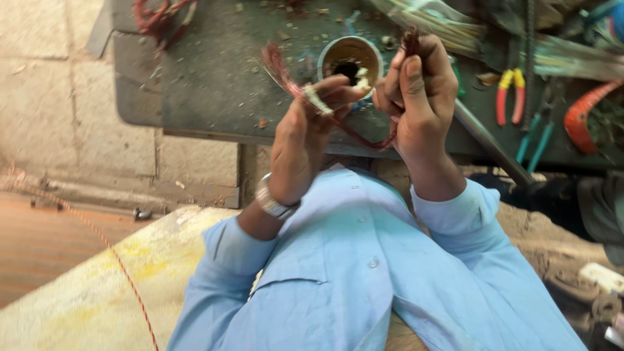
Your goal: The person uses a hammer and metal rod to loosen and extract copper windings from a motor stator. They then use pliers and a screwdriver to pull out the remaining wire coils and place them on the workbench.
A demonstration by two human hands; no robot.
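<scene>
A: Start at the grip. What has each hand got?

B: The left hand is pinched shut, thumb against forefinger, on the bundle of thin reddish-brown copper wire strands, right where a short off-white sleeve sits on it. The loose frayed end fans out toward ten o'clock from that pinch. The right hand is curled closed around the other end of the same bundle, whose tip pokes out above the knuckles at twelve o'clock.

A: And between the hands?

B: The wire sags in a shallow loop from the left pinch down toward five o'clock, then climbs into the right fist. It hangs in the air in front of the light blue shirt, just above the near edge of the dark grey metal workbench.

A: How would you do this well?

B: I judge the pinch should stay close to the sleeve so the strands don't splay, with steady tension from the right hand.

A: Anything nearby?

B: A round open metal can stands at twelve o'clock behind the hands. Red-and-yellow-handled pliers lie at two o'clock.
</scene>
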